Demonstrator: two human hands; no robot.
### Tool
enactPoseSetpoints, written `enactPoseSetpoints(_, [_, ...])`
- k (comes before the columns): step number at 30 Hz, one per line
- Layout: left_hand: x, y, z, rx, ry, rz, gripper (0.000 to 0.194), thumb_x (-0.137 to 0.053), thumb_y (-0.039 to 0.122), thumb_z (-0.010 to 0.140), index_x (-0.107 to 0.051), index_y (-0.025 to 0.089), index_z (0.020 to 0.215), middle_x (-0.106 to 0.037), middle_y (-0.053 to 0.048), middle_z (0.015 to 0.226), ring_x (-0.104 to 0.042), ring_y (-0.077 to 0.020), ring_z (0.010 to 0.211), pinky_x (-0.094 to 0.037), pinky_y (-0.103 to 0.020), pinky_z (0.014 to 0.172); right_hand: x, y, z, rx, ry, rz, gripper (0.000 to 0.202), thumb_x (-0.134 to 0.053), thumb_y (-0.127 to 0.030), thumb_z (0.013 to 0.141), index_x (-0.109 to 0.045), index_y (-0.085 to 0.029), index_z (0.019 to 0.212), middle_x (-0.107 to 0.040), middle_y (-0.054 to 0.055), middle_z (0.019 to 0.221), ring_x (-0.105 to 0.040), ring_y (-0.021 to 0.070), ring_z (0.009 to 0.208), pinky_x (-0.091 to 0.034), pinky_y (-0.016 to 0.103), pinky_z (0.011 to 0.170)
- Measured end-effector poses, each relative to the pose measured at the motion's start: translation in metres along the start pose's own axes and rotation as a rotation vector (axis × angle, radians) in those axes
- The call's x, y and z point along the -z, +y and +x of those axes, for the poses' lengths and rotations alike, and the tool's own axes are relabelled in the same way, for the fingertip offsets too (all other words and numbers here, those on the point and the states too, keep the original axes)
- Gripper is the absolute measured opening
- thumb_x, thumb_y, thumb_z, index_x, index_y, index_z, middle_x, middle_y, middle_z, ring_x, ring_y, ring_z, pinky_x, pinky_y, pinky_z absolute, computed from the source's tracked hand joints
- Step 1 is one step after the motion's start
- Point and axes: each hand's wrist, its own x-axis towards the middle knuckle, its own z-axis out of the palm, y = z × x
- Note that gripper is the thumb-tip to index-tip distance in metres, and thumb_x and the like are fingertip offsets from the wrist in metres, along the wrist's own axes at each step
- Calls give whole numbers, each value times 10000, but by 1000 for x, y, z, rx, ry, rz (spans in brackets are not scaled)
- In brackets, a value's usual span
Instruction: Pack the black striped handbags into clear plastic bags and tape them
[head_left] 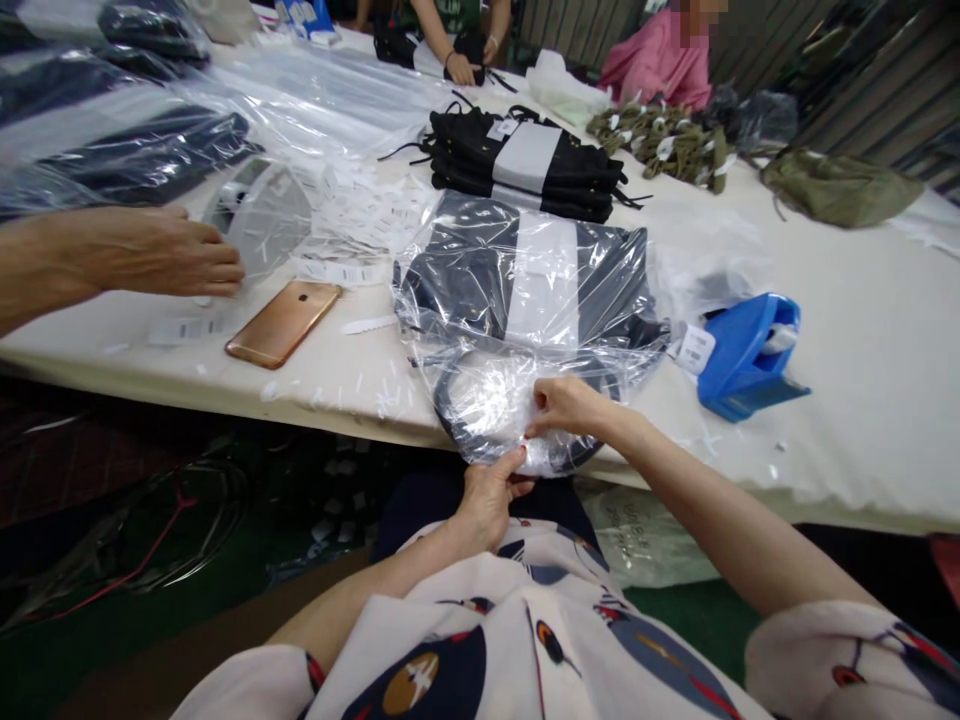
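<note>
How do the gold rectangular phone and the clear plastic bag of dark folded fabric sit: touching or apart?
Apart. Head view shows it: cream tabletop and a thin white strip lie between the phone and the bag.

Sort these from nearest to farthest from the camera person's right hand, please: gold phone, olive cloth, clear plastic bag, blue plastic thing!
From the right hand, in the head view:
1. Clear plastic bag: touching it.
2. Blue plastic thing: to its right.
3. Gold phone: to its left.
4. Olive cloth: far back, right.
</note>
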Motion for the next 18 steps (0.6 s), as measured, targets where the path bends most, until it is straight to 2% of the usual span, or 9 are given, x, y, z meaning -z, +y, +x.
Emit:
enactPoseSetpoints(2, [-1, 0, -1, 5, 15, -5, 326, -745, 209, 592, -631, 114, 881, -657, -54, 755, -604, -149, 581, -472, -250, 506, 3, 9, 0, -9, 17, 62, 257, -787, -322, 578, -602, -186, 693, -588, -2, 615, -528, 145, 574, -314, 234, 522])
enactPoseSetpoints(3, [-1, 1, -1, 5, 21, -8, 318, -742, 203, 592, -627, 115, 876, -654, -50, 749, -603, -149, 576, -470, -251, 505, 4, 11, -4, -11, 74, 69, 209, -758, -289, 625, -608, -185, 725, -596, 0, 638, -533, 146, 587, -327, 236, 536])
enactPoseSetpoints(6, [-2, 0, -2, -1, 22, -7, 307, -734, 205, 596, -623, 116, 868, -646, -43, 720, -594, -150, 560, -460, -257, 507, 1, 5, -31, 81, 371, 38, 80, -589, -226, 802, -618, -173, 854, -630, 52, 786, -567, 174, 723, -386, 267, 640])
enactPoseSetpoints(8, [-2, 1, -3, -3, 11, -10, 306, -738, 217, 590, -629, 114, 857, -643, -43, 709, -587, -151, 566, -456, -264, 517, -9, -8, -55, 241, 495, 40, 169, -458, -194, 877, -616, -161, 928, -638, 87, 880, -568, 190, 833, -407, 299, 727])
enactPoseSetpoints(10, [-1, 2, -5, 8, -42, -51, 272, -729, 216, 585, -637, 111, 818, -640, -43, 704, -579, -148, 584, -459, -273, 546, -27, -22, -76, 372, 510, 31, 245, -397, -171, 899, -594, -150, 1045, -649, 104, 944, -558, 213, 931, -409, 344, 797])
enactPoseSetpoints(12, [1, 5, -7, 54, -119, -124, 191, -693, 183, 575, -635, 110, 741, -631, -33, 679, -557, -130, 577, -454, -271, 572, -49, -32, -89, 400, 518, -25, 314, -405, -174, 898, -533, -148, 1184, -645, 113, 1042, -529, 245, 1043, -391, 408, 874])
enactPoseSetpoints(15, [5, 9, -12, 136, -191, -183, 118, -636, 132, 538, -619, 115, 654, -606, -16, 627, -511, -102, 540, -395, -234, 531, -77, -39, -93, 386, 568, -116, 398, -444, -207, 887, -466, -146, 1280, -568, 127, 1231, -465, 274, 1174, -319, 492, 992])
enactPoseSetpoints(18, [8, 11, -14, 133, -209, -147, 172, -683, 192, 557, -654, 114, 709, -619, -28, 660, -517, -111, 572, -384, -241, 554, -91, -37, -90, 408, 658, -175, 397, -424, -168, 875, -481, -139, 1267, -539, 126, 1272, -456, 275, 1193, -286, 524, 1027])
